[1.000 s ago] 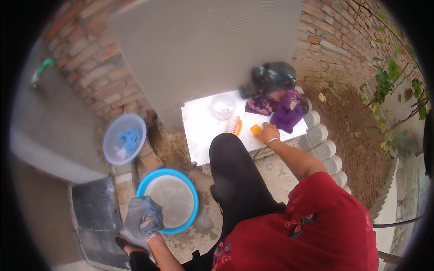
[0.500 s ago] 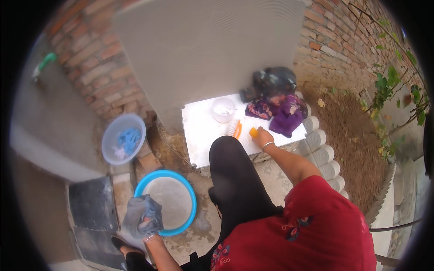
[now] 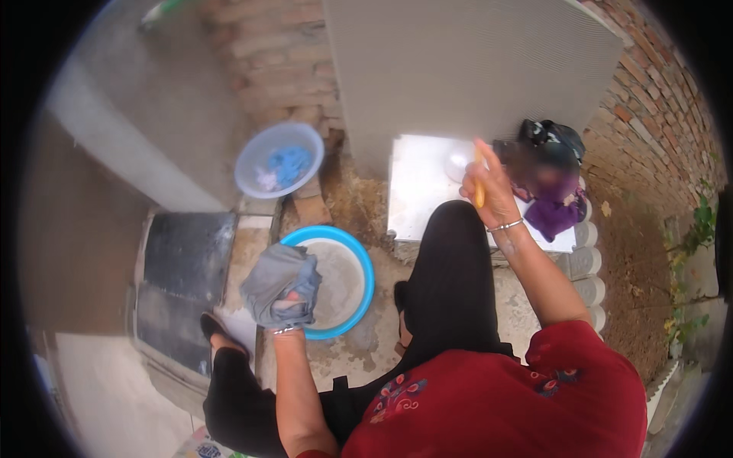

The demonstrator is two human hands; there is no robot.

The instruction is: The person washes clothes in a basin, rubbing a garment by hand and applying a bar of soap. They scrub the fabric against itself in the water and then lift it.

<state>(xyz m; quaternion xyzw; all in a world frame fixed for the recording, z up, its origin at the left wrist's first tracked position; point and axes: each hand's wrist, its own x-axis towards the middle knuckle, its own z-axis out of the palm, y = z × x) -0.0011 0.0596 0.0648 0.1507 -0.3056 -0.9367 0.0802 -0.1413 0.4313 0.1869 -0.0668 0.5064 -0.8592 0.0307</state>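
Note:
My left hand is closed on a wet-looking grey cloth, bunched up above the left rim of a blue-rimmed basin. Most of its fingers are hidden in the folds. Cloudy grey water fills the basin. My right hand is raised over the white board and grips a yellow bar of soap, seen edge-on. Behind that hand, a small clear bowl is partly covered. Purple floral fabric lies to the right of the hand on the white board.
A pale translucent basin with blue and pinkish cloth stands at the back left. A black bag sits behind the purple fabric. Brick and grey walls close off the back. Dark slabs lie at the left, and bare soil at the right.
My right hand has lifted off the board with the soap. My left hand still holds the grey cloth, now more bunched. The whole view has shifted, so things appear further right.

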